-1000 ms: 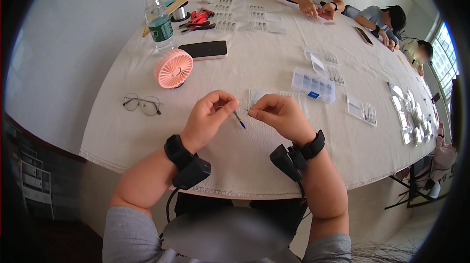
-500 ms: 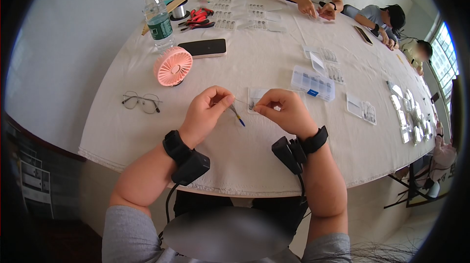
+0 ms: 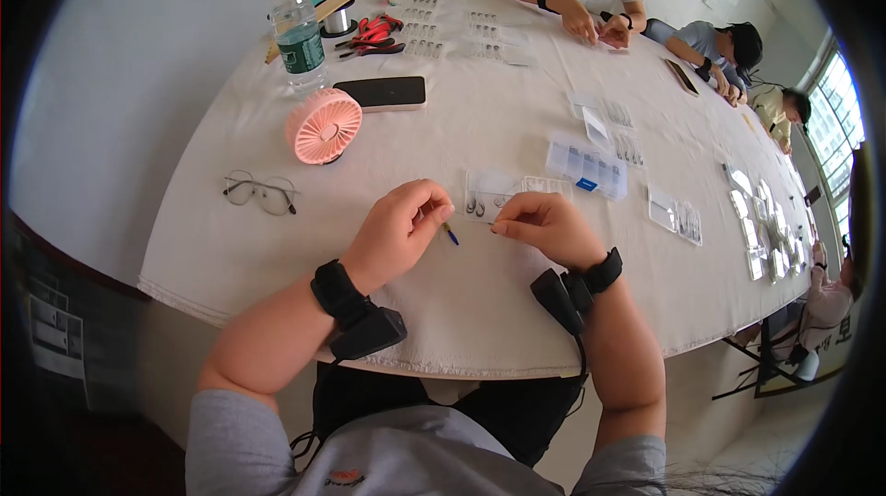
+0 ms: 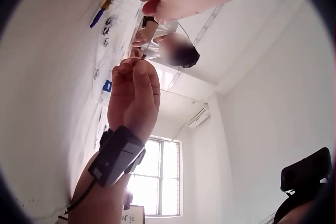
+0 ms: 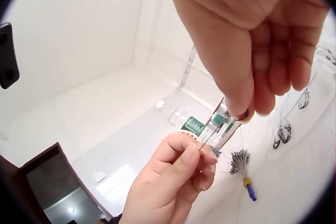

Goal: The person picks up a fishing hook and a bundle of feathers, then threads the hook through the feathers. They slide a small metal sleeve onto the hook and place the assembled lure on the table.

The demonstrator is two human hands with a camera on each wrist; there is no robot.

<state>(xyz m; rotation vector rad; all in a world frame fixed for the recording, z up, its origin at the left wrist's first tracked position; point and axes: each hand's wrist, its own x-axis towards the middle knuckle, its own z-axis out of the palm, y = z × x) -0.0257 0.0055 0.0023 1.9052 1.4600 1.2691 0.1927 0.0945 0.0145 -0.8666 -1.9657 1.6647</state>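
In the right wrist view my left hand (image 5: 170,176) pinches a thin wire-like strand (image 5: 208,139) between thumb and forefinger. The strand slants up to my right hand (image 5: 231,29), whose thumb and forefinger pinch a small dark piece (image 5: 243,115), mostly hidden by the fingertips. Both hands are raised over the tabletop, fingertips a short gap apart. Below them lies a bundle of thin strands (image 5: 240,162) with dark ends, bound in yellow with a blue tip (image 3: 452,238). Just beyond, several fish hooks (image 3: 475,206) lie in a shallow clear tray (image 3: 491,180).
Eyeglasses (image 3: 262,191), a pink fan (image 3: 325,127), a phone (image 3: 380,92) and a bottle (image 3: 299,44) stand or lie to the left. Red-handled pliers (image 3: 374,33) lie farther back. A compartment box (image 3: 585,167) and small clear boxes (image 3: 676,213) are on the right. Other people sit around the table.
The left hand has moved slightly down and right, the right hand slightly right and down. The hooks in the clear tray now show more between the hands.
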